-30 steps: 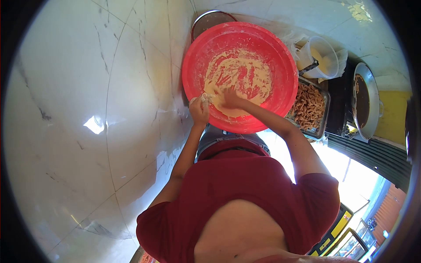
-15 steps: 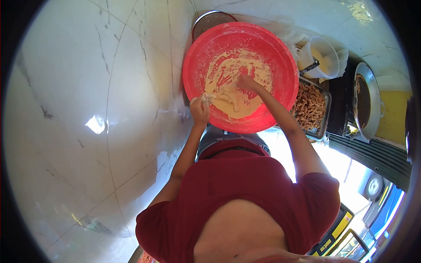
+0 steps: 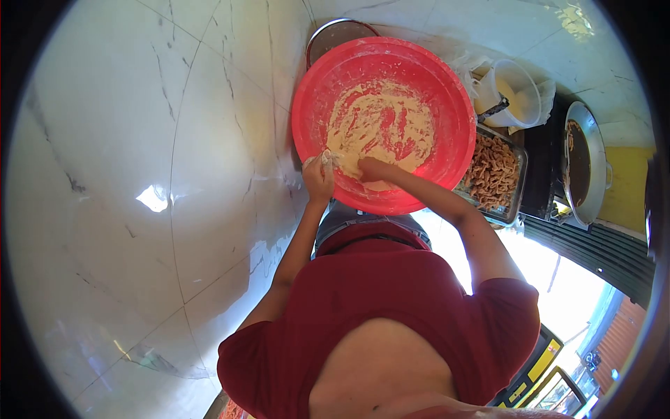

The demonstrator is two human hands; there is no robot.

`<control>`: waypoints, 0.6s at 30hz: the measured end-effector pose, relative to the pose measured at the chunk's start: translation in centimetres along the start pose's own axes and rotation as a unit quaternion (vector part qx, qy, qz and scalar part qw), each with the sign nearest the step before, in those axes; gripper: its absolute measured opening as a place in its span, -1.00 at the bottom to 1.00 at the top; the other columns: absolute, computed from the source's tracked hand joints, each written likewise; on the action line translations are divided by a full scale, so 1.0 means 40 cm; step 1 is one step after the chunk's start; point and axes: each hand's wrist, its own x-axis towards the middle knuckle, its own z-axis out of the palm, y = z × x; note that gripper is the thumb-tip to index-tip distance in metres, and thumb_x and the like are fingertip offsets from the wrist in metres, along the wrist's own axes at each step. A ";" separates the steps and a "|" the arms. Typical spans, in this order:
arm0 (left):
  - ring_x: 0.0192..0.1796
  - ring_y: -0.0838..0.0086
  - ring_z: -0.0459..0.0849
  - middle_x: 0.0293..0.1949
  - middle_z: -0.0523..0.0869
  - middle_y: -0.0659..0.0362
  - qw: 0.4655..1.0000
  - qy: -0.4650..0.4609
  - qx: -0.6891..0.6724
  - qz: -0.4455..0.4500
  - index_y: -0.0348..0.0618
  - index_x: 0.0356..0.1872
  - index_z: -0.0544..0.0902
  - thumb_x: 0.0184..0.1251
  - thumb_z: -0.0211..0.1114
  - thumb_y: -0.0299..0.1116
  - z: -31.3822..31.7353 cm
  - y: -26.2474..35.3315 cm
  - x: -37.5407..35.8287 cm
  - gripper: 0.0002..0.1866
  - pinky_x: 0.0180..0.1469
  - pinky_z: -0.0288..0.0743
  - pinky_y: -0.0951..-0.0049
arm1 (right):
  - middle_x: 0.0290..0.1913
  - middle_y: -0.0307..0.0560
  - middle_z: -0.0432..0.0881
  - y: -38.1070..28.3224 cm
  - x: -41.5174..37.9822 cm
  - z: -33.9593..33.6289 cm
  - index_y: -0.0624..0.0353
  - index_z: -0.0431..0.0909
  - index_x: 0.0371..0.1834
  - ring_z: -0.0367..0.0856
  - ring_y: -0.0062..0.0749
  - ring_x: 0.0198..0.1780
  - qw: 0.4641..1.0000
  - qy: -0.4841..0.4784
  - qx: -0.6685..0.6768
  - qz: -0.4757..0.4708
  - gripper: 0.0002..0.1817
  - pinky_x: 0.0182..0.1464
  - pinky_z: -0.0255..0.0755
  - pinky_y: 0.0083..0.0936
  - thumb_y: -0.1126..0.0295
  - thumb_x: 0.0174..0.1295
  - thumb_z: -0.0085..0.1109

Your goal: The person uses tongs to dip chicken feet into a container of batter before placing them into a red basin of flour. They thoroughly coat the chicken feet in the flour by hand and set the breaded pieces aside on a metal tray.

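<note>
White marble-look tiles, grey-veined and glossy, are covering the wall along the left edge of a round red plastic basin. Pale-yellow, flour-like powder is lying streaked across the basin's floor, with red showing through. Well past the basin's right edge, a metal wok is holding dark liquid. Nearer, a rectangular tray is carrying heaped brown, knobbly strips; behind it, a translucent bucket is containing something pale yellow. The right hand is reaching into the powder near the basin's front edge, fingers pointing down; I cannot tell their spread or hold. The powder-whitened left hand is curling at the front-left rim, its grip unclear.
</note>
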 end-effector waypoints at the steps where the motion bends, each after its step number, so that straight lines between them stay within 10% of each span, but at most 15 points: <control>1: -0.40 0.10 0.52 -0.47 0.63 -0.03 1.000 0.001 0.000 0.001 -0.29 -0.36 0.62 0.29 0.03 -0.32 0.002 -0.003 -0.001 -0.74 -0.24 0.32 0.24 | -0.52 0.03 0.51 0.017 -0.005 -0.048 0.26 0.51 -0.40 0.58 -0.25 -0.30 0.993 -0.110 0.050 -0.017 -0.83 -0.19 0.46 -0.35 0.40 -0.03 0.12; 4: -0.41 0.11 0.52 -0.48 0.62 -0.01 1.000 -0.001 0.001 -0.004 -0.27 -0.37 0.62 0.29 0.02 -0.33 0.004 -0.004 -0.001 -0.75 -0.25 0.32 0.24 | -0.60 -0.05 0.51 0.108 0.067 -0.109 0.27 0.55 -0.38 0.58 -0.39 -0.37 0.982 -0.126 0.061 -0.125 -0.82 -0.26 0.46 -0.44 0.42 -0.04 0.09; 6: -0.41 0.11 0.53 -0.48 0.63 -0.01 1.000 -0.011 -0.006 -0.006 -0.26 -0.38 0.62 0.29 0.02 -0.33 -0.010 0.020 0.008 -0.75 -0.25 0.32 0.24 | -0.46 0.00 0.55 0.145 0.106 -0.124 0.28 0.54 -0.22 0.59 -0.31 -0.37 0.980 0.058 0.109 -0.156 -0.71 -0.26 0.48 -0.41 0.41 -0.04 0.10; 9: -0.41 0.11 0.53 -0.49 0.63 0.00 1.000 -0.007 -0.011 -0.003 -0.25 -0.38 0.62 0.29 0.01 -0.33 -0.007 0.019 0.007 -0.75 -0.25 0.32 0.25 | -0.26 0.08 0.55 0.093 0.123 -0.159 0.24 0.51 -0.12 0.57 -0.15 -0.23 0.940 0.131 0.310 -0.050 -0.62 -0.14 0.47 -0.31 0.38 -0.07 0.15; 12: -0.41 0.11 0.53 -0.49 0.63 0.01 1.000 -0.003 -0.011 0.006 -0.24 -0.39 0.62 0.29 0.01 -0.33 -0.010 0.025 0.008 -0.75 -0.25 0.32 0.25 | -0.08 0.14 0.48 0.094 0.192 -0.107 0.19 0.44 0.00 0.48 0.01 -0.05 0.947 0.245 -0.071 -0.194 -0.51 0.01 0.40 -0.21 0.36 -0.09 0.20; 18: -0.41 0.11 0.53 -0.48 0.63 0.00 1.000 0.003 -0.001 0.010 -0.26 -0.37 0.62 0.29 0.02 -0.34 -0.002 0.002 0.001 -0.75 -0.25 0.33 0.25 | -0.09 0.13 0.48 0.150 0.143 -0.047 0.20 0.44 -0.05 0.42 0.02 0.00 0.978 0.108 -0.110 -0.141 -0.52 0.05 0.33 -0.19 0.34 -0.12 0.26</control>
